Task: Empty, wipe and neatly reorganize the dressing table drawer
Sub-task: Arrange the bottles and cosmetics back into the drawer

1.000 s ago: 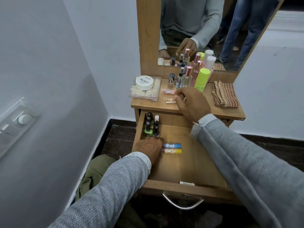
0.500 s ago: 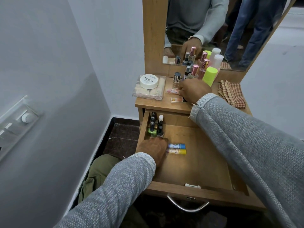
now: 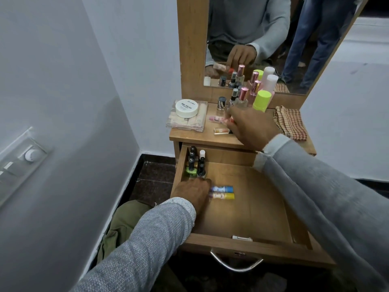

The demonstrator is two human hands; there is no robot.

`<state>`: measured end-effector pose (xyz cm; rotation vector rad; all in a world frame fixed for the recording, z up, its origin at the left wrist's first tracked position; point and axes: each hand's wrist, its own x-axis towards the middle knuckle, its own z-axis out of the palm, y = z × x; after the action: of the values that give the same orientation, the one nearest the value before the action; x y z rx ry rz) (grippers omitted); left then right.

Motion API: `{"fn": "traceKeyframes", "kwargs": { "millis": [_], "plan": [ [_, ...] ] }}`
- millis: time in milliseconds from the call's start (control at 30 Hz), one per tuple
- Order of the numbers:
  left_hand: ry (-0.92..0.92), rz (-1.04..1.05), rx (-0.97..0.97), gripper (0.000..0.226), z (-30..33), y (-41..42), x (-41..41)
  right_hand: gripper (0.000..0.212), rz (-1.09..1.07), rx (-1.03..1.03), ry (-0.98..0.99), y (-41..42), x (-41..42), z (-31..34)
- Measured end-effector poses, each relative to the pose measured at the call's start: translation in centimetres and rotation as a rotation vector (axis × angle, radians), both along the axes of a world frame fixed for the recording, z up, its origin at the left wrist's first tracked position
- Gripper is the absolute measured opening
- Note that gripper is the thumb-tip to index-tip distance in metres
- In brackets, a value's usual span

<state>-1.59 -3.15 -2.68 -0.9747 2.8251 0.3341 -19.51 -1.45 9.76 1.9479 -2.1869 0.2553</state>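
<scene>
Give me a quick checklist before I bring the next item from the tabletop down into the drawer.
1. Drawer pulled open: ok.
2. Bare drawer floor right of the two lip balm sticks: ok.
3. Nail polish bottles upright in the back left corner: ok.
4. Left hand steadying the sticks: ok, resting on their left ends.
5. Right hand gripping an item near the small tube: cannot tell, fingers hidden.
6. Checked cloth out of the way: ok, at the tabletop's right.
</scene>
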Motion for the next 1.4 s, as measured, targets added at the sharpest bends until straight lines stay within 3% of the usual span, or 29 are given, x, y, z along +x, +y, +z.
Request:
{"fn": "traceKeyframes", "kwargs": {
  "millis": [100, 367, 767, 1167, 1400],
  "plan": [
    [-0.025, 0.014, 0.011, 0.028, 0.3, 0.1, -0.1, 0.022, 0.042, 0.021, -0.067, 3.2, 1.1, -1.4],
    [-0.046, 0.079, 0.052, 0.025, 1.0, 0.4, -0.1, 0.023, -0.054, 0.342, -0.060, 4.9, 0.8, -8.1],
    [-0.058, 0.137, 0.038, 0.021, 0.9, 0.4, -0.2, 0.018, -0.056, 0.493, -0.115, 3.3, 2.1, -11.2],
    [-0.098, 0.145, 0.021, 0.021, 1.2, 0.7, -0.4, 0.019, -0.078, 0.502, -0.219, 4.3, 1.8, -11.1],
    [-0.088, 0.142, 0.008, 0.021, 1.4, 0.9, -0.4, 0.032, -0.092, 0.361, -0.263, 5.7, 1.3, -12.2]
  ]
}}
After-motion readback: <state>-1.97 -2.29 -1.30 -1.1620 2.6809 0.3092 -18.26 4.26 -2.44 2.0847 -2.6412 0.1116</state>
